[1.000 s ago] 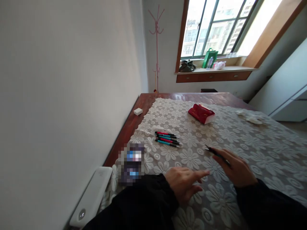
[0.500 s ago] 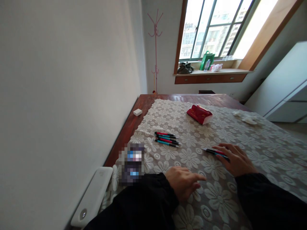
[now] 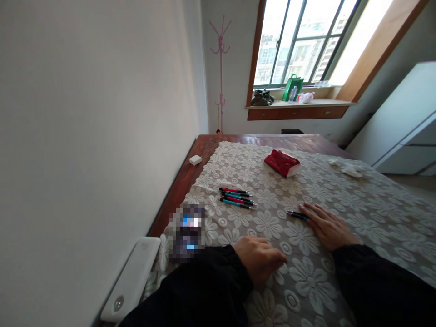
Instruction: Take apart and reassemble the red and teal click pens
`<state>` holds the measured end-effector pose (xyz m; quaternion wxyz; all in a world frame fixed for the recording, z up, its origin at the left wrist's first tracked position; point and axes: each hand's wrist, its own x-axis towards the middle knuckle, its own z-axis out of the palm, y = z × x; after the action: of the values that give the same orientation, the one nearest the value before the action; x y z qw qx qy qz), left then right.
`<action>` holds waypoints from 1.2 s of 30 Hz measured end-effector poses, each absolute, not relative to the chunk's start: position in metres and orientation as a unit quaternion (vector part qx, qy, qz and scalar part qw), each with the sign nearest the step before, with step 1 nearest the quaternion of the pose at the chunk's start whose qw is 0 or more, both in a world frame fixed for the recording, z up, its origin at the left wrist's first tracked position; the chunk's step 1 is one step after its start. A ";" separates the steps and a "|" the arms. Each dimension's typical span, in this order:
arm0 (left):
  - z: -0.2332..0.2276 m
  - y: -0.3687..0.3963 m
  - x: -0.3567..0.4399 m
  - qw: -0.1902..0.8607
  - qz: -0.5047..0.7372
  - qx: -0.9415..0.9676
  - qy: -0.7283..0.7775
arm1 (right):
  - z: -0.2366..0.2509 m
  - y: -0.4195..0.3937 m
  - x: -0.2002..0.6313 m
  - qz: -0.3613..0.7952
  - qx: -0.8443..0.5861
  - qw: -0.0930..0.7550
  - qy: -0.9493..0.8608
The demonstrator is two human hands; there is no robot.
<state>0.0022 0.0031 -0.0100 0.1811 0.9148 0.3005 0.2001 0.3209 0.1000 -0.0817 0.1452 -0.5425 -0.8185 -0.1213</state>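
Pen (image 3: pixel 297 214) at frame centre-right lies on the lace cloth (image 3: pixel 357 200) under our right hand (image 3: pixel 327 225), fingers flat and spread on it, no pinch. Left hand (image 3: pixel 260 257) rests loosely curled, holding nothing; we judge this the set-down step, and next calls for a lift off w/o rolling the pen toward the pen pile (image 3: pixel 237 197) left of centre.

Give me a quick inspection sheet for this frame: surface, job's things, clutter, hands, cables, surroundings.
Surface: wooden table under a white floral lace cloth.
Job's things: one pen on the cloth at the right hand's fingertips; a pen row, red and teal, lies side by side farther left.
Clutter: red packet, white tissues, small white block, white power bank, blurred item.
Hands: left hand rests loosely curled on the cloth, holding nothing; right hand lies flat, fingers over the pen's end, not gripping.
Cables: nothing seen.
Surroundings: white wall left, pink coat stand, window with a green bag on the sill, white cabinet.
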 end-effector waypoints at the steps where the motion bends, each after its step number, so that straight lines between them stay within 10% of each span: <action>1: -0.009 0.003 0.002 0.182 0.199 0.915 0.301 | -0.081 0.099 0.320 -0.119 -0.543 0.140 -0.819; 24: -0.009 0.004 0.003 0.170 0.203 0.916 0.302 | -0.074 0.090 0.309 -0.073 -0.578 0.101 -0.806; 36: -0.015 0.005 0.001 0.127 0.228 0.921 0.289 | 0.006 0.079 0.276 -0.053 -0.502 0.363 -0.783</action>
<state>0.0011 0.0045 -0.0151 0.1265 0.9213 0.2885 0.2278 0.2762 0.0786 0.0057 0.3626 -0.5018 -0.7835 -0.0534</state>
